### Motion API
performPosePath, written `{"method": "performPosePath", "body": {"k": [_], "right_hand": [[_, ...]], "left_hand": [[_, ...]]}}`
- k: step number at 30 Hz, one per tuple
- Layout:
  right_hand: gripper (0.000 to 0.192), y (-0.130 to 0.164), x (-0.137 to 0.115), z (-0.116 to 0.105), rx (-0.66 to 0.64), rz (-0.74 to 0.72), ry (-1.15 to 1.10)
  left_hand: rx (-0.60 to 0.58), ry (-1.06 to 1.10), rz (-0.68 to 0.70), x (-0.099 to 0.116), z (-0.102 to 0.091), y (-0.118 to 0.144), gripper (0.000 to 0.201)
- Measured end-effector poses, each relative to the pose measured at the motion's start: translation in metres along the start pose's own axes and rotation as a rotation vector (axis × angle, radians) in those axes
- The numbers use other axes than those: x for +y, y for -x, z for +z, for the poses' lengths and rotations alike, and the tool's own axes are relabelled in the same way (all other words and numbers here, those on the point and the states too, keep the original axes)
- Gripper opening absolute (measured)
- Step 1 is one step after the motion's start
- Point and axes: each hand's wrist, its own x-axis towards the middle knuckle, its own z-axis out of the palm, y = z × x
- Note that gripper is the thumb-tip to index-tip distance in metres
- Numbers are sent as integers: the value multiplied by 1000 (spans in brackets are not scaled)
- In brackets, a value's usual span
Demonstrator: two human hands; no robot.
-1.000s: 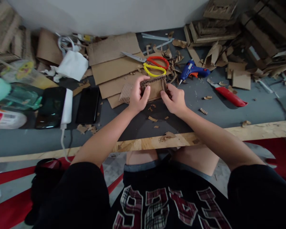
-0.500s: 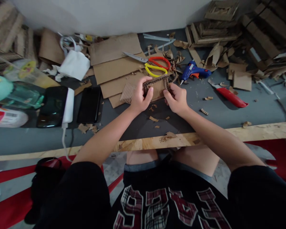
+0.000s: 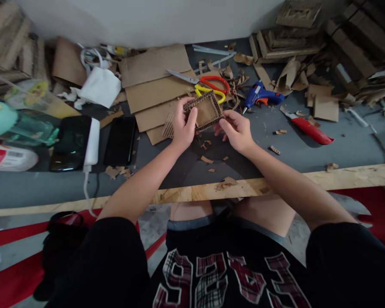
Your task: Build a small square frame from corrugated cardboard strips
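A small rectangular cardboard tray (image 3: 208, 112) with a raised corrugated rim is held over the dark tabletop, tilted with its hollow side facing me. My left hand (image 3: 184, 124) is closed on its left end, thumb over the near rim. At the lower right corner, my right hand (image 3: 236, 129) pinches the rim between thumb and index finger, while its other fingers hang loosely below. Just behind the tray lie scissors (image 3: 208, 81) with one red and one yellow handle, partly covered by it. A ridged cardboard piece (image 3: 168, 125) rests beside my left hand.
Flat cardboard sheets (image 3: 157, 94) lie behind my left hand. To the right are a blue glue gun (image 3: 259, 95) and a red-handled knife (image 3: 312, 129). A phone (image 3: 120, 141), bottles and a tissue roll (image 3: 101, 85) stand left. Cardboard scraps litter the table; a wooden edge (image 3: 192, 192) runs in front.
The tray has shifted slightly left and turned, its right end now lower. My left hand moved left with it. My right hand's grip has loosened, with lower fingers coming away from the tray.
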Motion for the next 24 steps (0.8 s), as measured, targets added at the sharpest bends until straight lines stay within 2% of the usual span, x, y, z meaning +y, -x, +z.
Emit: {"method": "performPosePath", "body": {"k": [5, 10, 13, 16, 24], "right_hand": [[50, -3, 3, -2, 93, -43, -16], [53, -6, 3, -4, 158, -51, 64], [53, -5, 0, -4, 127, -132, 208], [55, -4, -3, -4, 51, -182, 328], [58, -4, -5, -4, -30, -211, 400]], "left_hand": [[-65, -95, 41, -5, 1, -1, 53], [-104, -191, 131, 13, -3, -1, 60], [-149, -246, 242, 28, -6, 0, 58], [-226, -355, 352, 39, -5, 4, 40], [-185, -437, 327, 40, -5, 8, 25]]}}
